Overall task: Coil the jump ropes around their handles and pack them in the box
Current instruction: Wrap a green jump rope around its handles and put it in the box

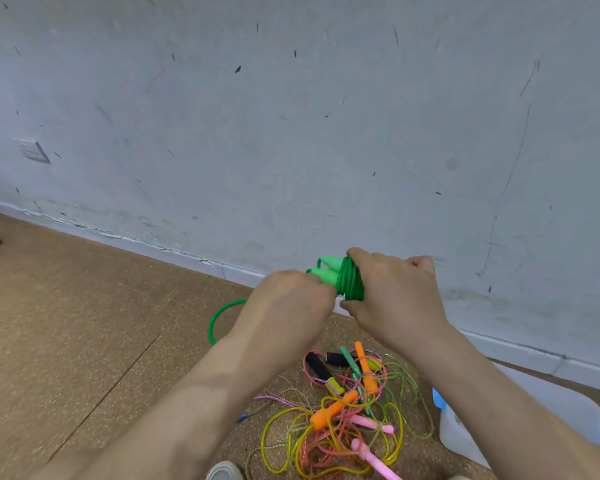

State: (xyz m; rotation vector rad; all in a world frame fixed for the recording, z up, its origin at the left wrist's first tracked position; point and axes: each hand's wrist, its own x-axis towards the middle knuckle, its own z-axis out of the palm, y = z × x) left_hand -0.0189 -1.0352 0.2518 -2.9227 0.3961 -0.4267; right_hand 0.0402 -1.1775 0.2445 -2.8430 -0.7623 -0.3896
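Mid-frame: green plastic jump rope [352,284] held up before scuffed grey wall [291,133].
I see R hand [395,299] gripping the coil wound on its handles, L hand [291,299] curled, pinching cord beside them; tangled coloured ropes [347,414] lower centre, white plastic box [471,434] lower right.

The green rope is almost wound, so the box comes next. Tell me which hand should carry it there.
Right, probably. The right hand grips the wound green rope, and the box sits on the floor to that side, beside its forearm. The left hand only holds the loose loop.
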